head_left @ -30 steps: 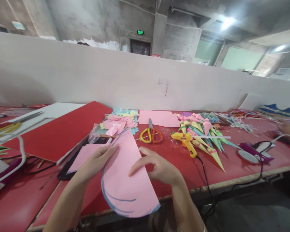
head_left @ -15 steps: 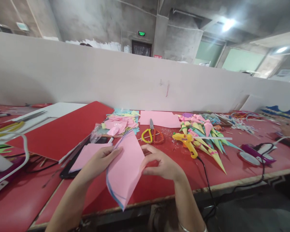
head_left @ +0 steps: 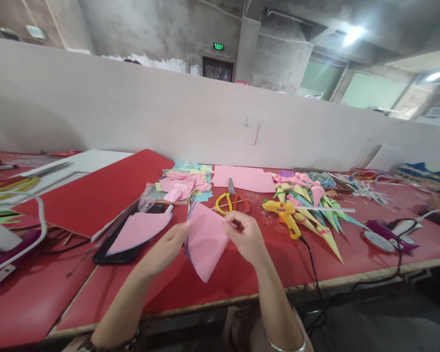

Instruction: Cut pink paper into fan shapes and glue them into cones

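My left grip (head_left: 168,248) is narrow, pinching the left edge of a pink sheet (head_left: 206,243), and my right grip (head_left: 246,238) is just as narrow, fingertips closed at its upper right corner. The sheet sits between them, above the worktop (head_left: 249,286), its lower end coming to a point. I judge the step in hand to be bending or curling the sheet; whether its layers overlap, I cannot tell. The next move calls for a steady left pinch and light guidance from the right, as thin paper could crease or spring open. Left of my left grip, another pink piece (head_left: 140,229) lies on a flat black thing (head_left: 132,255). Scissors (head_left: 231,186) lie just beyond my right grip, with a yellow glue gun (head_left: 292,226) to its right and slim paper cones (head_left: 330,239) farther right.
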Tool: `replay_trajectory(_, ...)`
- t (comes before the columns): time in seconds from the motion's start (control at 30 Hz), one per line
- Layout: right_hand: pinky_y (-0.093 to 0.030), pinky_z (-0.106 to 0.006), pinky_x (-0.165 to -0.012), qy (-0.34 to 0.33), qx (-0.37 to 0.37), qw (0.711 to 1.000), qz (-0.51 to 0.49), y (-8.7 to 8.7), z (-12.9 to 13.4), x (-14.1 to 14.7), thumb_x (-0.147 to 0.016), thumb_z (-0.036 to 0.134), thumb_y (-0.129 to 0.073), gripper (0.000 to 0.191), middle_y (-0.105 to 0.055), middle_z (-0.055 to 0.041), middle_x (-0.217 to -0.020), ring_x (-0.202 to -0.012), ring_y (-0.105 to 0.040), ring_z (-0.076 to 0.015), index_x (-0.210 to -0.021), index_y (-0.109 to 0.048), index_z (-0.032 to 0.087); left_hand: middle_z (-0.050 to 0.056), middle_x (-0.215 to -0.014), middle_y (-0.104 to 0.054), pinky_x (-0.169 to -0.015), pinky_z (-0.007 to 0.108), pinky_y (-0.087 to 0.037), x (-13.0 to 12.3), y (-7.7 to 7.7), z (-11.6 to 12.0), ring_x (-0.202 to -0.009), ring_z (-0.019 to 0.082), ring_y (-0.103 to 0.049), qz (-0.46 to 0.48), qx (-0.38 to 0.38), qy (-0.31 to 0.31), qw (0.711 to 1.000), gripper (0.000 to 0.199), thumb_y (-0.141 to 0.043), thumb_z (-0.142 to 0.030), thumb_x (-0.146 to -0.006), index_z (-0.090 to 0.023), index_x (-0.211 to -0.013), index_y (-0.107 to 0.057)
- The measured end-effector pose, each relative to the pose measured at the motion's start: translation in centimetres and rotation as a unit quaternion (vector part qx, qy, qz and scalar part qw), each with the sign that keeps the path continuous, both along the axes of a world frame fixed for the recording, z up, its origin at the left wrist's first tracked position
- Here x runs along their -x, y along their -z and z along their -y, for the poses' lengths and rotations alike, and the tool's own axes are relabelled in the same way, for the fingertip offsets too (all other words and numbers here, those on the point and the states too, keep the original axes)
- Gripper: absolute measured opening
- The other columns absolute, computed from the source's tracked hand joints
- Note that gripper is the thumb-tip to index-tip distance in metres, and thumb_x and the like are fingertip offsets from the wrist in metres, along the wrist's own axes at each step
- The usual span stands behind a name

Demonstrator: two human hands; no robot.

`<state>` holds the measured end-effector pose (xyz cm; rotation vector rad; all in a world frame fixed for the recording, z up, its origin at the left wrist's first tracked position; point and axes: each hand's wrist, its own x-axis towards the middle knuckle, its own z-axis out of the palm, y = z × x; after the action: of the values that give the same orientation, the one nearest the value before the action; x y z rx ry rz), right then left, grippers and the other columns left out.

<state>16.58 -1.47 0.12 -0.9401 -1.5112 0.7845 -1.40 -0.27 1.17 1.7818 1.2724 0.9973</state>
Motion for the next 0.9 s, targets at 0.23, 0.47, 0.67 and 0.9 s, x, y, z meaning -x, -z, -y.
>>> replay_trajectory(0.23, -0.031, -0.020, -0.052, 0.034, -0.017, 0.998, 0.048, -0.2, 0.3, 0.5, -0.074, 0.024, -0.054, 0.019, -0.040, 0.0061, -0.055, -0.054, -0.039, -0.0089, -0.058, -0.046, 0.018, 0.000, -0.063, -0.060, -0.052, 0.024, -0.044, -1.1, -0.3, 0.8, -0.062, 0.017, -0.055, -0.009, 0.122, 0.082, 0.989, 0.038, -0.053, -0.053, -0.070, -0.015, -0.069, -0.058)
replay_trajectory(0.47, -0.034, -0.020, -0.055, 0.043, -0.012, 0.999, -0.019, -0.1, 0.2, 1.3, -0.074, 0.027, -0.058, 0.011, -0.047, 0.0051, -0.061, -0.058, -0.045, -0.0103, -0.077, -0.051, 0.019, 0.002, -0.071, -0.065, -0.061, 0.027, -0.047, -1.3, 0.0, 0.4, -0.070, 0.019, -0.058, 0.023, 0.122, 0.088, 0.988, 0.038, -0.050, -0.051, -0.073, -0.015, -0.080, -0.062)
replay_trajectory(0.67, -0.032, -0.021, -0.051, -0.003, 0.103, 0.983, -0.154, 0.7, -0.3, 2.2, -0.077, 0.041, -0.052, 0.026, -0.044, 0.0035, -0.060, -0.054, -0.039, -0.0096, -0.076, -0.056, 0.016, 0.002, -0.070, -0.063, -0.057, 0.026, -0.046, -1.4, 0.2, 0.3, -0.068, 0.019, -0.055, 0.042, 0.083, 0.019, 0.995, 0.039, -0.049, -0.053, -0.072, -0.015, -0.072, -0.059)
replay_trajectory(0.9, -0.033, -0.022, -0.054, 0.014, 0.089, 0.985, -0.145, 0.9, -0.4, 2.2, -0.077, 0.046, -0.050, 0.035, -0.042, 0.0021, -0.058, -0.060, -0.038, -0.0116, -0.065, -0.058, 0.015, 0.003, -0.071, -0.063, -0.059, 0.027, -0.047, -1.3, 0.4, 0.4, -0.070, 0.020, -0.055, 0.041, 0.026, -0.008, 0.999, 0.037, -0.048, -0.050, -0.074, -0.015, -0.070, -0.058)
